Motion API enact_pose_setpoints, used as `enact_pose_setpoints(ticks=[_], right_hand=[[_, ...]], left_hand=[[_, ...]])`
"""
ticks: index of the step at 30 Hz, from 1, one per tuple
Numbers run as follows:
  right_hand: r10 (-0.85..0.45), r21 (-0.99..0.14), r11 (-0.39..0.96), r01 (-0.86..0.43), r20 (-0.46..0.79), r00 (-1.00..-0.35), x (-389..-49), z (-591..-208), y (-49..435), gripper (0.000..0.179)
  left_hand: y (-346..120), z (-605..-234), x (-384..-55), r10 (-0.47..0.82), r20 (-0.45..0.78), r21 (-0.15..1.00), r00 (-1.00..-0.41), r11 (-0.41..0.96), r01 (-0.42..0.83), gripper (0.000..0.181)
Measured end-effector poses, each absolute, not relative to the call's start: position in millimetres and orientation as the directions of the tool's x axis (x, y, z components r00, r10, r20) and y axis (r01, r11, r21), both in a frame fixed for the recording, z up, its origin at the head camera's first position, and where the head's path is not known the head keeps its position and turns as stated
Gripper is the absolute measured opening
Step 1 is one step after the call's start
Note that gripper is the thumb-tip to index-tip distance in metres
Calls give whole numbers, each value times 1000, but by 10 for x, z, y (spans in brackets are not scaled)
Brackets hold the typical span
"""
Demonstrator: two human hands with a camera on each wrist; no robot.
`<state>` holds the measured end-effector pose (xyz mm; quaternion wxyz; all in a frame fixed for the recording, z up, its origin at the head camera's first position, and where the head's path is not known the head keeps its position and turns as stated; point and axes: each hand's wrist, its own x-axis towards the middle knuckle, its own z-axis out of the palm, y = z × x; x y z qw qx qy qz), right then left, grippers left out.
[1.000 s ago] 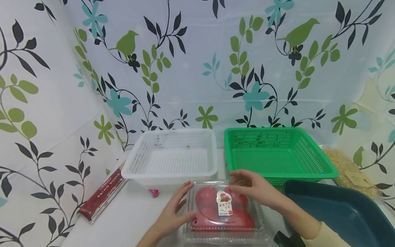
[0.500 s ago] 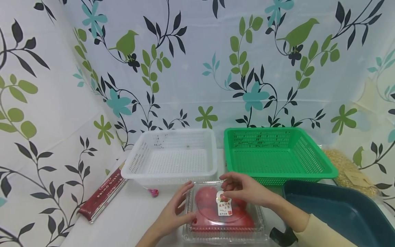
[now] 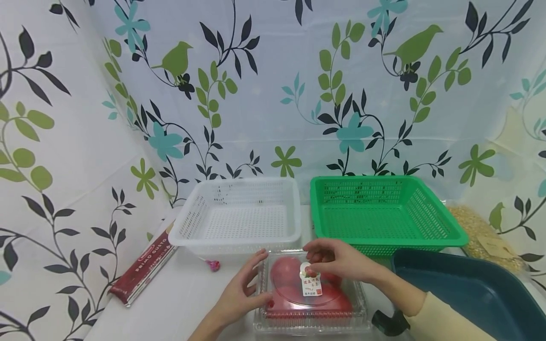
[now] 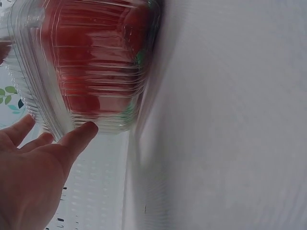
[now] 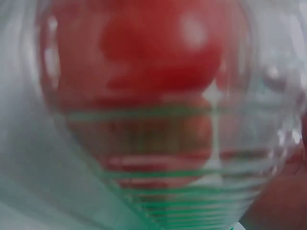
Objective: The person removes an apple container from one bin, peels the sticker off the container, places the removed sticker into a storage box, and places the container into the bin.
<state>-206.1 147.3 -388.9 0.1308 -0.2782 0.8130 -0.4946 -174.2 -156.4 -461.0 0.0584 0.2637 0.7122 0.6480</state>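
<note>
A clear plastic clamshell box (image 3: 360, 310) of round red fruit (image 3: 286, 272) sits in front of me, with a white label (image 3: 312, 286) on its lid. My left hand (image 3: 240, 293) touches the box's left side, fingers and thumb spread. In the left wrist view that hand (image 4: 33, 177) meets the ribbed rim, its thumb against the side wall. Above the lid's right half is my right hand (image 3: 339, 259), fingers curled and thumb tip at the label's top; whether it pinches the label I cannot tell. The right wrist view shows the box wall (image 5: 240, 191) blurred and close.
Behind the box stand a white basket (image 3: 236, 239) and a green basket (image 3: 384, 248). A dark blue tray (image 3: 465, 303) is at the right, before a bag of yellowish grains (image 3: 486, 237). Left lie a red packet (image 3: 142, 267) and a small pink lollipop (image 3: 213, 265).
My right hand has moved a little left over the lid, and its fingers have curled in at the label. The left hand and the box have stayed put.
</note>
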Motion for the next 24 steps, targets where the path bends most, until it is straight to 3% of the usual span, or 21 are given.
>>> enact_pose_setpoints(ticks=[24], right_hand=[[-608,-731,476,-489,129,-784,-2073,-3849,1340,17]], left_hand=[[-1583,-4625,-1771,461,218,957,-860,72,281,81]])
